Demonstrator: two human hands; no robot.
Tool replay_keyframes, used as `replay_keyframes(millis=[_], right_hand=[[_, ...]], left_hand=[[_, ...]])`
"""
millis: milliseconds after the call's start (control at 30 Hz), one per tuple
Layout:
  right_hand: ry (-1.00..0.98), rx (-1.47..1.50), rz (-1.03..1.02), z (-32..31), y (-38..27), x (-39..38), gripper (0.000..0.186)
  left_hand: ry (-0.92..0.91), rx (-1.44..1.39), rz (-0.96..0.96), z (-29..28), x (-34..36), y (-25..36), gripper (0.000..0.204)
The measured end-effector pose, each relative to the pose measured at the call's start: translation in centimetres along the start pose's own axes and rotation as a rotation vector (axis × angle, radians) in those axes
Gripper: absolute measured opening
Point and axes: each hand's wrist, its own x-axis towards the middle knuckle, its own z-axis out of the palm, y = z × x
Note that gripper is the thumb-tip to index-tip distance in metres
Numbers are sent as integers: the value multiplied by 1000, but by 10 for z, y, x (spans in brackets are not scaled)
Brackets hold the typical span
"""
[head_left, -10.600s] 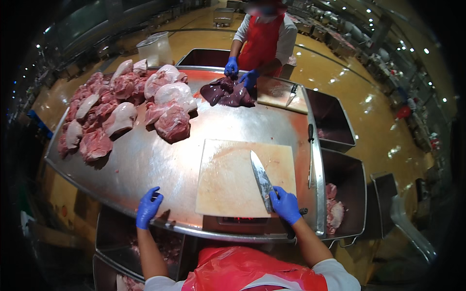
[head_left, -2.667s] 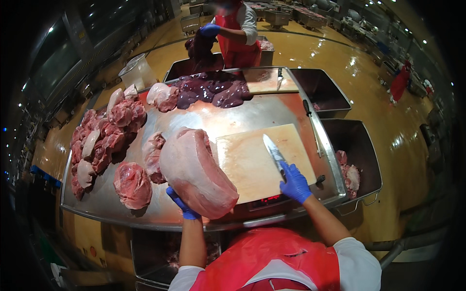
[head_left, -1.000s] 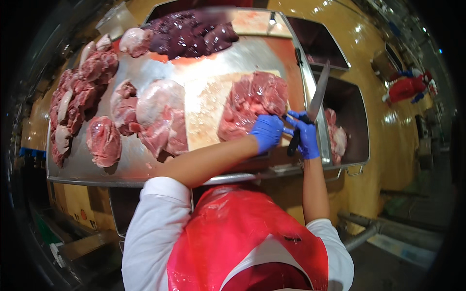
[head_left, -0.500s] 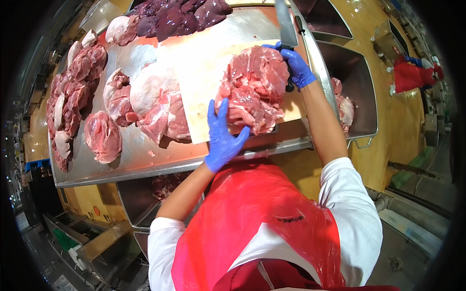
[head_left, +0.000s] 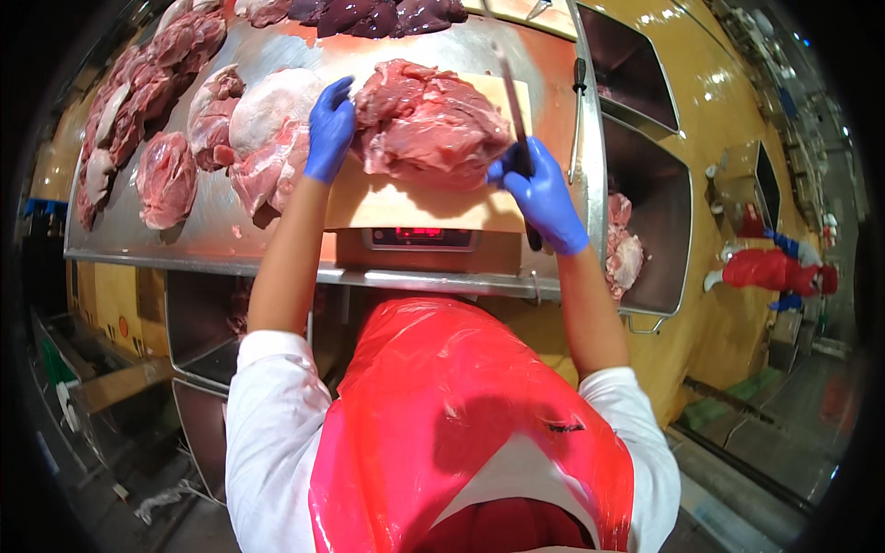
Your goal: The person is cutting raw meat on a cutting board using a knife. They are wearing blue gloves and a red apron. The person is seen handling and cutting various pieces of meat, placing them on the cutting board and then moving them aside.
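A large boneless piece of raw red meat (head_left: 429,129) rests on a pale cutting board (head_left: 415,207). My left hand (head_left: 332,131), in a blue glove, lies against the meat's left side with the fingers stretched. In my blue-gloved right hand (head_left: 544,192) is a knife (head_left: 512,88). Its blade points up and away, and its dark handle end shows below the palm. That hand's fingertips touch the right side of the meat. Below the board's near edge sits a scale display (head_left: 419,237) lit in red.
Several meat cuts (head_left: 166,180) lie left on the metal table (head_left: 120,241), with dark liver-like organs (head_left: 378,14) at the back. A black-handled rod (head_left: 579,74) lies along the right edge. Beyond stands a metal bin (head_left: 659,221) holding meat. A person in a red apron (head_left: 770,274) is far right.
The meat has been turned and now lies wider on the board. My left hand has moved up to its left side. The board has shifted, exposing the scale display.
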Motion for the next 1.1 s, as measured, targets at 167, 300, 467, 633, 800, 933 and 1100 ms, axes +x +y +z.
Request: replay_keyframes(millis=[167, 300, 467, 633, 800, 933, 1100], right_hand=[[132, 274, 419, -79, 26, -84, 21], [235, 220, 527, -137, 81, -138, 23], [251, 196, 414, -131, 78, -132, 17], [141, 329, 237, -93, 55, -108, 15], [53, 158, 315, -60, 48, -118, 20], [151, 151, 360, -36, 43, -125, 18], [375, 137, 296, 4, 33, -97, 16]], left_hand=[[431, 105, 8, -42, -147, -7, 39], [664, 365, -6, -82, -241, -14, 25], [740, 383, -18, -95, -273, 22, 22], [591, 279, 57, -89, -262, 24, 19], [264, 303, 100, -66, -221, 43, 18], [49, 441, 275, -60, -179, 61, 19], [103, 299, 412, -91, -123, 48, 26]])
